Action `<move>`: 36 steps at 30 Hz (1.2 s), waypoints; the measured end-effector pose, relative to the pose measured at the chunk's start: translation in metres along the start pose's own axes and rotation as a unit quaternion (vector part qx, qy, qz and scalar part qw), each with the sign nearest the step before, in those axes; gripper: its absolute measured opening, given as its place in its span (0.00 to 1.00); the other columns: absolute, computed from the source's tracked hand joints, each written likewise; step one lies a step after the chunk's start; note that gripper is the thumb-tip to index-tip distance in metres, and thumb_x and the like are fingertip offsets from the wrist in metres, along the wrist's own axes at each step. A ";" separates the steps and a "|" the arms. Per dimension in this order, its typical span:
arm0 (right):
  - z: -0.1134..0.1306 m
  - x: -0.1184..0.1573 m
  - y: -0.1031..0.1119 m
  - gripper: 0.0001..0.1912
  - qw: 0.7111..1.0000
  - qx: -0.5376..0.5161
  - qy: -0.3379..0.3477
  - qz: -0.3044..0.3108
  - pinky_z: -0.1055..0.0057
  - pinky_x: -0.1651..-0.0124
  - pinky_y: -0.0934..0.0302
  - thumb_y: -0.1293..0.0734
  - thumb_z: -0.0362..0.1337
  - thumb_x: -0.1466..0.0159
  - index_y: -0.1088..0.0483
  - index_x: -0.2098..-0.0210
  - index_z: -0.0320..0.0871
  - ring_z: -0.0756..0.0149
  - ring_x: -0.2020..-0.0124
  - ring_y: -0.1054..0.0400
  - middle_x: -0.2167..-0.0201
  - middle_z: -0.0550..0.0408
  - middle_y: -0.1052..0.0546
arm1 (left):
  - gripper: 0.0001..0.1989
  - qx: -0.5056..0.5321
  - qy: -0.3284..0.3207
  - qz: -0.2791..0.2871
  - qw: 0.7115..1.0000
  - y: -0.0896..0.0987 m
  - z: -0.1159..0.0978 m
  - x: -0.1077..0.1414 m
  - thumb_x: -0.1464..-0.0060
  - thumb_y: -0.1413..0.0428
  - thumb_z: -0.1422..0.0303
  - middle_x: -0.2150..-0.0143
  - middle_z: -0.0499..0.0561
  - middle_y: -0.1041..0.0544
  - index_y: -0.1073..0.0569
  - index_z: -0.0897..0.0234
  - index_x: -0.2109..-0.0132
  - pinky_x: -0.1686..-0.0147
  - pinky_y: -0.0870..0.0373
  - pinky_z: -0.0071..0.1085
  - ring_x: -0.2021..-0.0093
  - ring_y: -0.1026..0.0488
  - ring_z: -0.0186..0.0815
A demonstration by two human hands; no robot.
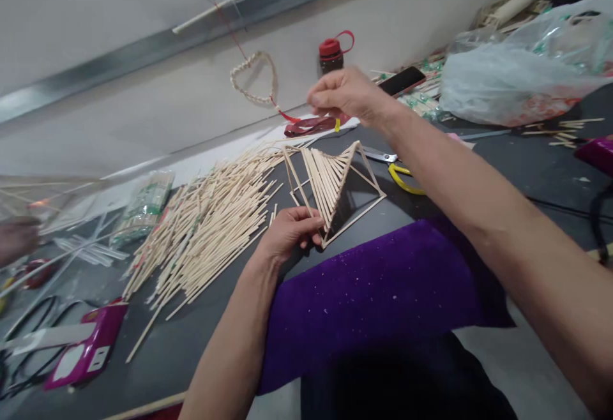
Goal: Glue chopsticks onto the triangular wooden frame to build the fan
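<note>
A small frame of thin wooden sticks (322,180) stands on the dark grey table, with a slanted row of sticks fanned across its middle. At its near lower corner, the thumb and fingers of my left hand (292,228) close on the frame. My right hand (342,96) is raised behind and above the frame, apart from it, with its fingers pinched together. What those fingers hold, if anything, is too small to make out. Left of the frame lies a large loose pile of wooden sticks (215,216).
A purple cloth (378,299) lies at the table's near edge. Yellow-handled scissors (402,177) rest under my right forearm. At the back are a red-capped bottle (330,53), a phone (402,80) and a plastic bag (507,82). Another person's hand (18,240) shows at far left.
</note>
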State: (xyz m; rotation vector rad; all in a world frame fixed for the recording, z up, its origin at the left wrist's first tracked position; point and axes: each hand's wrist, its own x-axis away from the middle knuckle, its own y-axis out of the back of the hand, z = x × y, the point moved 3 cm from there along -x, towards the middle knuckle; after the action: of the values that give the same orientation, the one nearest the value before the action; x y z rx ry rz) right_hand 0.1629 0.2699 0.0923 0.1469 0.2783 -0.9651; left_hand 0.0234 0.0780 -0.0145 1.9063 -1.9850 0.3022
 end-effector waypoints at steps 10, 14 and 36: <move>0.071 0.099 0.124 0.07 0.961 0.136 0.127 -0.203 0.79 0.84 0.49 0.31 0.29 0.43 0.31 0.77 0.38 0.78 0.86 0.38 0.86 0.60 0.30 | 0.09 -0.011 -0.028 0.002 1.000 -0.002 -0.005 0.001 0.55 0.37 0.66 0.83 0.51 0.26 0.26 0.69 0.70 0.86 0.49 0.20 0.84 0.31 0.27; 0.055 0.156 0.158 0.18 0.953 0.197 0.042 -0.227 0.77 0.85 0.53 0.35 0.36 0.38 0.37 0.83 0.42 0.78 0.88 0.44 0.89 0.61 0.37 | 0.09 -0.011 -0.035 -0.001 0.999 -0.005 -0.007 0.000 0.55 0.37 0.66 0.84 0.51 0.27 0.26 0.68 0.71 0.86 0.49 0.20 0.85 0.32 0.28; -0.036 0.174 0.179 0.08 0.848 0.382 -0.304 -0.208 0.72 0.82 0.57 0.33 0.36 0.53 0.35 0.83 0.39 0.72 0.85 0.47 0.90 0.57 0.38 | 0.10 -0.014 -0.082 0.000 0.997 -0.006 -0.009 -0.003 0.57 0.36 0.66 0.83 0.53 0.26 0.25 0.69 0.72 0.86 0.49 0.21 0.84 0.31 0.29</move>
State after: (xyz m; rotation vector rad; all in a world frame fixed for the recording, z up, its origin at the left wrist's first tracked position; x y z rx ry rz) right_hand 0.3988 0.2424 0.0060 0.5088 -0.7125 -1.4614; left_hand 0.0305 0.0840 -0.0081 1.9701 -2.0819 0.1201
